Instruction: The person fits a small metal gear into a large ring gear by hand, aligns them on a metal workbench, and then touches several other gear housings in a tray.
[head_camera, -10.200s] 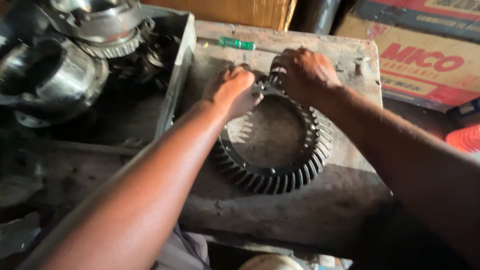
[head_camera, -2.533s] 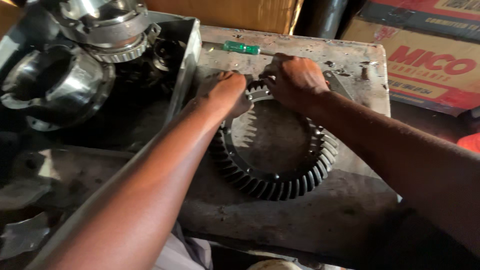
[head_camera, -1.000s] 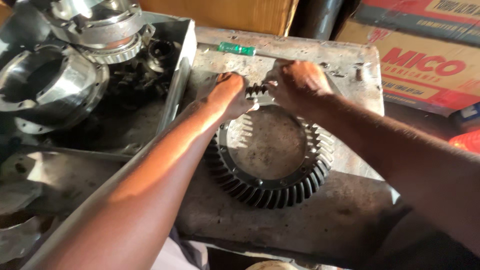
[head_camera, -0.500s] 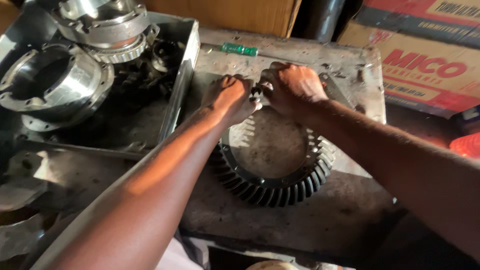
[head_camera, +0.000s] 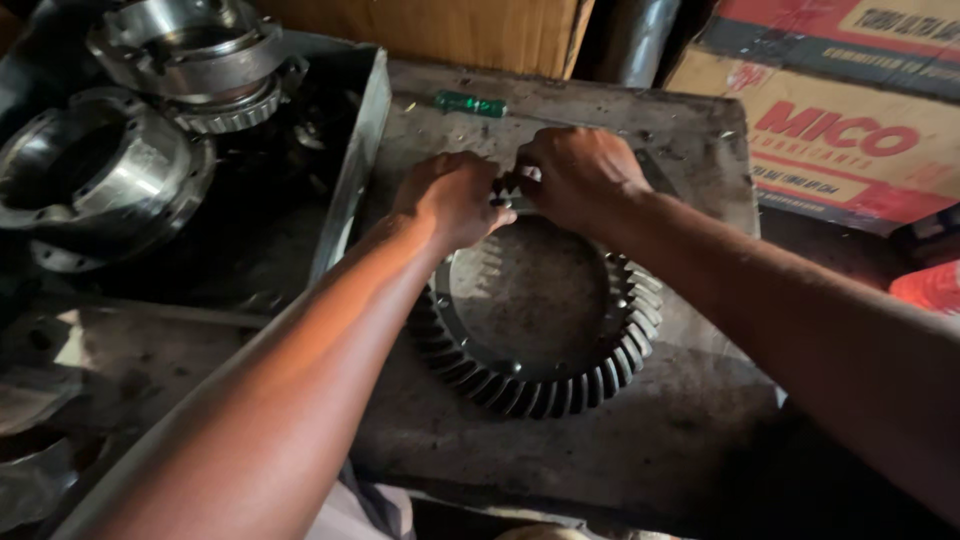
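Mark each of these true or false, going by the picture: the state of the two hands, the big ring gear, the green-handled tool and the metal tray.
1. Both hands meet at the far edge of the ring gear. True: the left hand and right hand are together there.
2. The ring gear stands upright on its edge. False: it lies flat on the worn slab.
3. The green-handled tool is in the right hand. False: it lies on the slab beyond the hands.
4. The metal tray to the left holds large machined housings. True.
5. The gear lies inside the tray. False: it lies right of it.
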